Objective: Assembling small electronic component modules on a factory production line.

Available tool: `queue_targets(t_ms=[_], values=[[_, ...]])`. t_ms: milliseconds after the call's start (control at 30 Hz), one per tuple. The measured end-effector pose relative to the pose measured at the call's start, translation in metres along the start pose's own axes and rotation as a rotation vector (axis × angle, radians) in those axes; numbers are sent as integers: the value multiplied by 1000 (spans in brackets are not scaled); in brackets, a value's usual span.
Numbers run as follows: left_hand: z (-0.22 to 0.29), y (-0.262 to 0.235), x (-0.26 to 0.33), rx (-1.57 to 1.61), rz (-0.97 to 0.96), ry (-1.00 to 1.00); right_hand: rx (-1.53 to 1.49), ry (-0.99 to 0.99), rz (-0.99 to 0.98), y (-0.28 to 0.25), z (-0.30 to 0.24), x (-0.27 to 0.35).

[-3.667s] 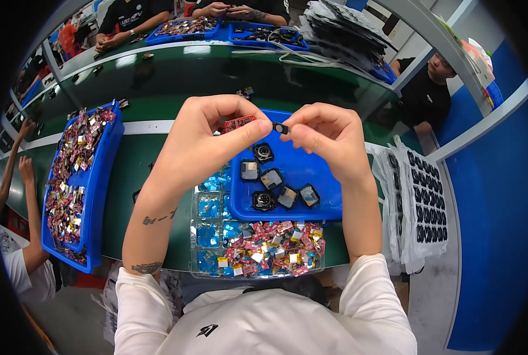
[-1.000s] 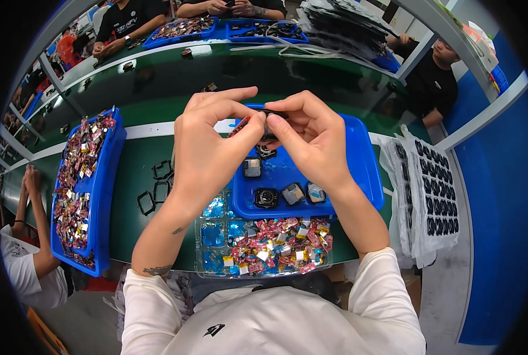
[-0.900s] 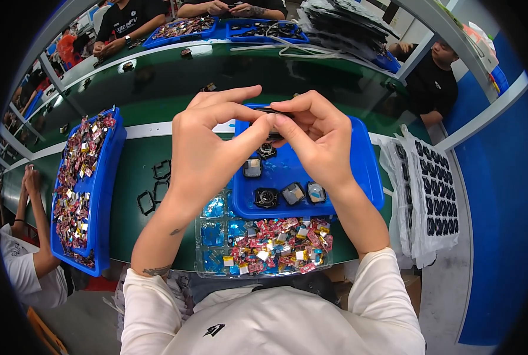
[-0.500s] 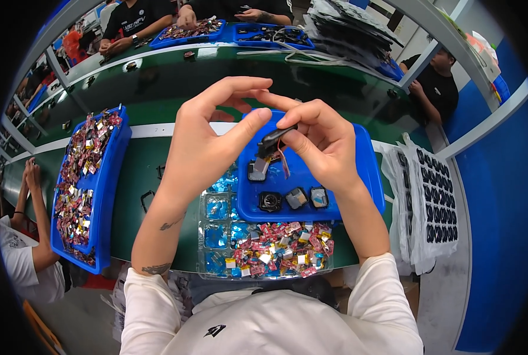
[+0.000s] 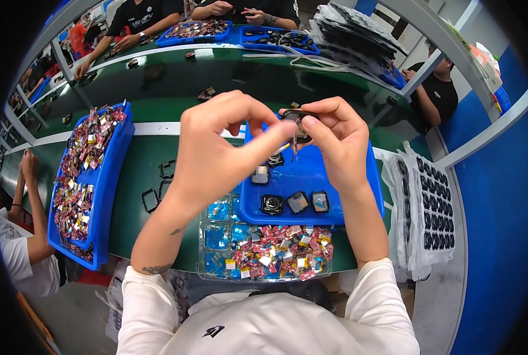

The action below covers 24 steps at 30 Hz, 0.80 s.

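In my right hand (image 5: 342,139) is a small black watch case (image 5: 302,125), gripped between thumb and fingers over the blue tray (image 5: 375,177). My left hand (image 5: 225,145) closes thumb and forefinger on the case's left side. Thin wires and a narrow strip (image 5: 294,148) hang beneath the case; where they attach is hidden by my fingers. Several square watch cases, among them a black one (image 5: 271,204) and a grey-faced one (image 5: 297,202), lie in the tray. Below it, a clear compartment tray (image 5: 218,236) carries a heap of small red circuit boards with silvery batteries (image 5: 284,251).
A long blue bin (image 5: 111,177) of similar boards stands at left. Black frames (image 5: 150,200) lie on the green bench (image 5: 135,228). White-wrapped trays of black parts (image 5: 435,204) are at right. Across the bench, other people handle parts beside blue trays (image 5: 196,41).
The black case has turned so its open face shows, and moved slightly right. My left thumb and forefinger have come in from apart to close on it.
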<state>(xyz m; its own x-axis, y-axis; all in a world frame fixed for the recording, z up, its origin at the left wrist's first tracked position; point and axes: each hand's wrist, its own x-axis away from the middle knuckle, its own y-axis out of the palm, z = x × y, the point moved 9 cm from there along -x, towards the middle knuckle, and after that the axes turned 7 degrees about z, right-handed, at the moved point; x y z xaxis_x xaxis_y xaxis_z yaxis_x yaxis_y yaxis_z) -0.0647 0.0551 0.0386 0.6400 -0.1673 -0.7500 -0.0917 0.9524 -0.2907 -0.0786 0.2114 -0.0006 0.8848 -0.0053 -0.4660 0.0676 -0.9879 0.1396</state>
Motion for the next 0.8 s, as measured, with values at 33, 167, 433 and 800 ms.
queue_targets(t_ms=[33,167,433,800], values=[[1,3,2,-7,18,60,10,-7,39,-3,1,0],[2,15,8,-99,5,77,27,-9,87,-2,3,1],[-11,24,9,36,-70,-94,-90,83,111,-9,5,0],[-48,50,26,669,-154,-621,110,-225,230,-8,-12,9]])
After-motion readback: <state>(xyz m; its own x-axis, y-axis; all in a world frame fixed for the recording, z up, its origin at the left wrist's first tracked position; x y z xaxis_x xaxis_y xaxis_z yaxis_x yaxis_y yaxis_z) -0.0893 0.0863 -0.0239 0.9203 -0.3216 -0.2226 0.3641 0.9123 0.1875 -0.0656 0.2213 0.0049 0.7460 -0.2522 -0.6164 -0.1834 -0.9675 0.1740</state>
